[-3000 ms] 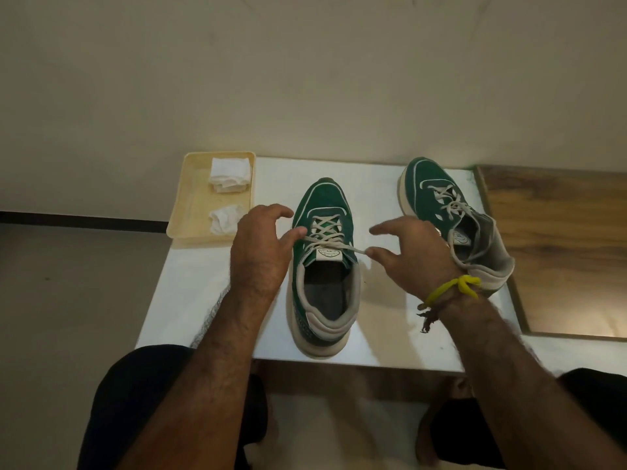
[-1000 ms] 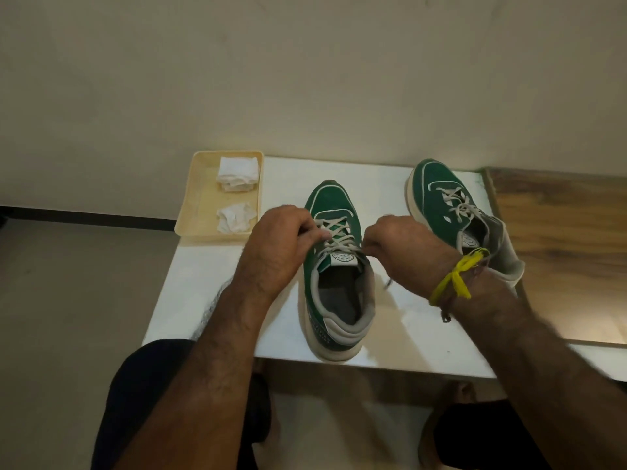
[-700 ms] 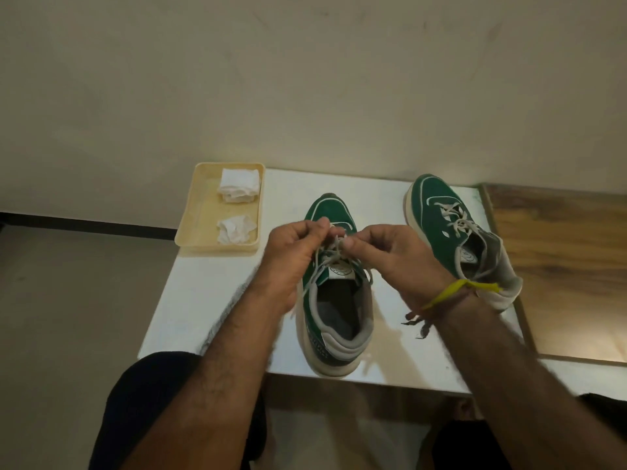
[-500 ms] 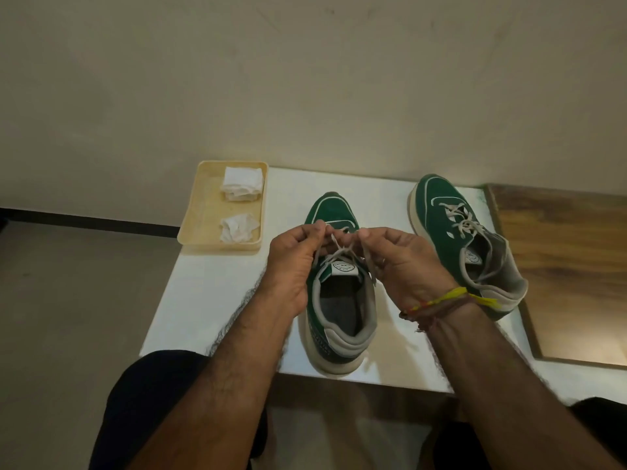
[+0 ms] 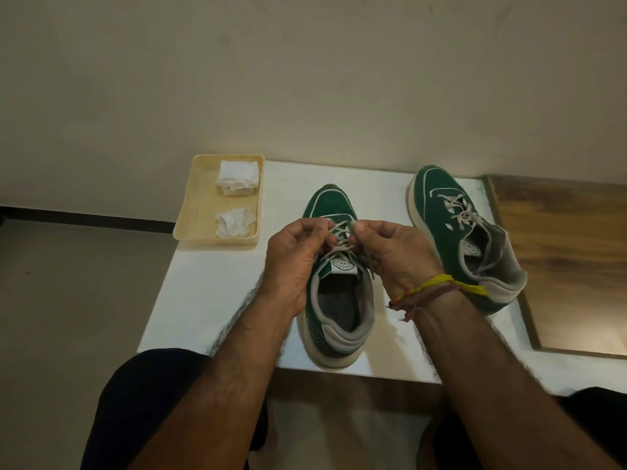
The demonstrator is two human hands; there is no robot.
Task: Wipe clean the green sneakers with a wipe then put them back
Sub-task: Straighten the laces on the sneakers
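Over near sneaker [image 5: 334,300]: left hand [image 5: 291,262], right hand [image 5: 395,254] pinching laces [image 5: 339,245], fingers curled

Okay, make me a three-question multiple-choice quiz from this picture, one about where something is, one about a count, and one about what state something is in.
1. Where is the shallow cream plastic tray?
A. At the white table's far left corner
B. On the wooden board
C. Under a sneaker

2. How many white wipes lie in the tray?
A. One
B. Two
C. Four

3. What are the hands doing?
A. Wiping a sole
B. Lifting the tray
C. Pinching the near green sneaker's grey laces

Answers: 1 A, the tray sits on that corner. 2 B, a folded wipe and a crumpled wipe show. 3 C, the left hand and right hand each grip lace.
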